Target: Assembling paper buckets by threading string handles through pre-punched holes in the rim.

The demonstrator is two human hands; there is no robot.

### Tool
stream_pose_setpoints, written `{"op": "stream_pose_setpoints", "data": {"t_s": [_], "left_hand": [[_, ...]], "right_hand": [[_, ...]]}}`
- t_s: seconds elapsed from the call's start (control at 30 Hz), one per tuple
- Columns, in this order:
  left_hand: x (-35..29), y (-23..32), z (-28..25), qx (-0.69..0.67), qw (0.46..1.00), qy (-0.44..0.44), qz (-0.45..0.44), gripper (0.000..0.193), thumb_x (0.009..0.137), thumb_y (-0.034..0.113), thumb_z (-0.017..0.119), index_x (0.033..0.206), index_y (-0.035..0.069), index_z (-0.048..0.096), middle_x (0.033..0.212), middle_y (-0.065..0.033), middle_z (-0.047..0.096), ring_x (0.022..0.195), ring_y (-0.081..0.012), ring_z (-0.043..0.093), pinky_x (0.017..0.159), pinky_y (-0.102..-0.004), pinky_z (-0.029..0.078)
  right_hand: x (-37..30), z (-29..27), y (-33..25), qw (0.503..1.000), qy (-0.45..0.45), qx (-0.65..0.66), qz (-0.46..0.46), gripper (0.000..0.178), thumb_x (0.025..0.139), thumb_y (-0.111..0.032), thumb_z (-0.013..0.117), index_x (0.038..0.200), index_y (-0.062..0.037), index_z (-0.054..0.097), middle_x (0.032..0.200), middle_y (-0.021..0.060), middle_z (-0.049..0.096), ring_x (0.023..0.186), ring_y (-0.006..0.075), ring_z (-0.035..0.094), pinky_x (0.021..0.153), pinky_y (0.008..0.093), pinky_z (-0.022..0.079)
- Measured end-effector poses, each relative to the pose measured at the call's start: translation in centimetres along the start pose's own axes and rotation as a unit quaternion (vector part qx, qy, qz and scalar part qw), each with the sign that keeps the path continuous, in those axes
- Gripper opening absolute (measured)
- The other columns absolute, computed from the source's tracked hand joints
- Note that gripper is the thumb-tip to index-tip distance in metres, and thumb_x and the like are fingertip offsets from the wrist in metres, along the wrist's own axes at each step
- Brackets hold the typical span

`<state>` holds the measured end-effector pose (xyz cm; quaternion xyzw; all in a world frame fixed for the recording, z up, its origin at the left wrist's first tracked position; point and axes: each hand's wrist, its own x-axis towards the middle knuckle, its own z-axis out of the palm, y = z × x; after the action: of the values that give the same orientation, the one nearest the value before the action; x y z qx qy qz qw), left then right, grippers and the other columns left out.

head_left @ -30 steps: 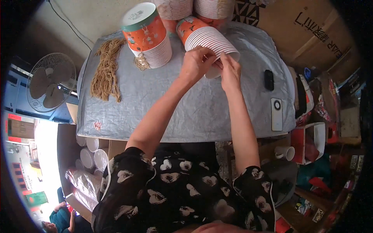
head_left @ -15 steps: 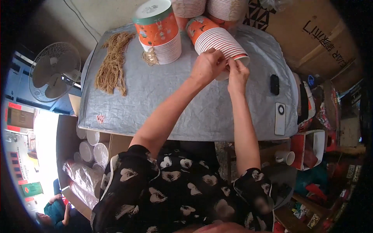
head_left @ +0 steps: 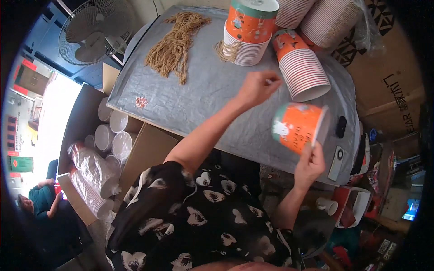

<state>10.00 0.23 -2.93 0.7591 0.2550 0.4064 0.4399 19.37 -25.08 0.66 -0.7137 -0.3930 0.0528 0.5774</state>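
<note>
Motion blurs the orange cup [head_left: 296, 126] toward the worktop's [head_left: 199, 108] right edge. At the far edge, stacked cups [head_left: 294, 12] are cut off by the view's top. The pale speck [head_left: 270, 82] at the left hand [head_left: 258, 90] is too small to tell.

Daylight enters through the overexposed opening [head_left: 58, 108] at left. Motion blur softens the held orange tub [head_left: 299, 126]. Outer straight edges bend.

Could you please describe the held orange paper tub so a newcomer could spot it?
Find the grey-covered table. At its front right edge, the person's bare right hand holds a round, green-banded orange paper tub. Tipped sideways, it alone is held, unlike the nested, white-rimmed paper tubs beyond.
</note>
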Motion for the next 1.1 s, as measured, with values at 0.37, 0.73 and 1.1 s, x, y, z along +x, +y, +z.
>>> {"op": "stream_pose_setpoints", "data": {"t_s": [0.37,0.73,1.1], "left_hand": [[-12.2,-7.8,-17.7,0.079,0.96,0.176,-0.201,0.02,0.092,0.019,0.069,0.101,0.002,0.075,0.079,-0.0103,0.075,0.063,-0.0156,0.072,0.059,-0.0298,0.055],[-5.7,-15.3,-23.0,0.27,0.925,0.212,-0.165,0.021,0.081,0.026,0.074,0.09,0.007,0.077,0.082,-0.0134,0.075,0.076,-0.0299,0.073,0.072,-0.0386,0.056],[-6.2,-15.6,-23.5,0.211,0.929,0.218,-0.211,0.021,0.081,0.023,0.076,0.087,0.003,0.077,0.072,-0.0111,0.074,0.066,-0.0179,0.071,0.065,-0.0327,0.055]], "right_hand": [[3.2,16.4,-0.7,0.904,-0.135,-0.166,-0.369,0.02,0.085,-0.005,0.072,0.103,-0.0027,0.063,0.094,0.0105,0.072,0.088,0.0279,0.069,0.083,0.0426,0.05],[-6.8,18.7,3.5,0.96,-0.263,0.063,-0.068,0.022,0.093,-0.006,0.067,0.115,-0.0011,0.065,0.103,0.01,0.072,0.085,0.0196,0.069,0.075,0.0338,0.054],[-7.5,19.1,5.7,0.952,-0.287,0.103,-0.002,0.018,0.1,-0.011,0.062,0.113,0.0,0.066,0.087,0.007,0.072,0.075,0.011,0.066,0.065,0.0267,0.052]]}}
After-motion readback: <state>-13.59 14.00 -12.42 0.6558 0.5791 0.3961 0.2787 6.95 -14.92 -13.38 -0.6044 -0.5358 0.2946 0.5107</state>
